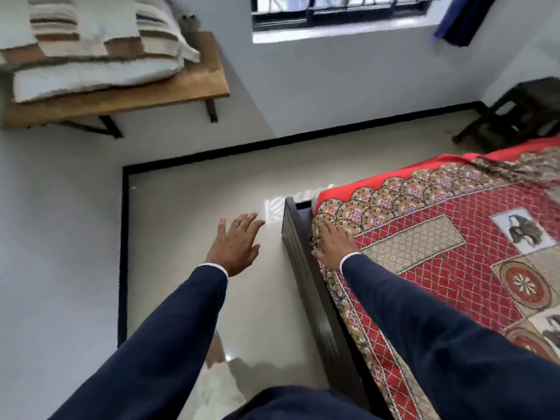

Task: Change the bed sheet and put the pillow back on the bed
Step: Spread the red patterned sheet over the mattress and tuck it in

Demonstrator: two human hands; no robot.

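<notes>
1. Where the red patterned bed sheet (439, 253) covers the mattress, its near left corner lies against the dark wooden bed frame (306, 262), and the right hand (331, 244) presses flat on that corner with fingers straight, pointing toward the frame edge.
2. Left hand (236, 244): held over the glossy beige floor (188, 222) beside the bed, fingers spread and straight, holding nothing.
3. Both arms wear dark blue sleeves (424, 313).
4. Striped white-and-brown pillows (91, 47): stacked on a wall-mounted wooden shelf (188, 86) at upper left, well apart from the bed; image blurred there.
5. Dark-framed barred window (339, 13): above the far wall, with a blue curtain (463, 19) at its right.
6. Dark stool (521, 110): on the floor just beyond the bed's far corner.
7. Black skirting (122, 253): runs along the base of the grey walls.
</notes>
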